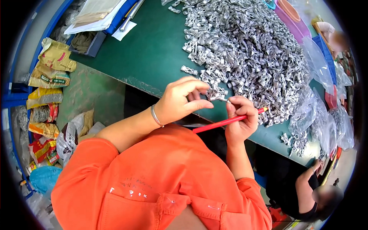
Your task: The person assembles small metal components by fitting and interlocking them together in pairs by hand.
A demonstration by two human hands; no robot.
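Plainly, right hand [241,119]: slim red rod [214,125], near looped pieces [251,53].

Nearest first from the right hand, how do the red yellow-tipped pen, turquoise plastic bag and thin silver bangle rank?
1. Red pen, in the right hand.
2. Silver bangle, on the wrist of the left hand.
3. Turquoise bag, far lower left.

I'm sitting in what's looking like a factory workshop: just beyond my right hand [241,120], small metal pieces [249,50] are heaping over a green worktable [145,42]; well left, sacks [51,57] are lining a blue rack [15,100].
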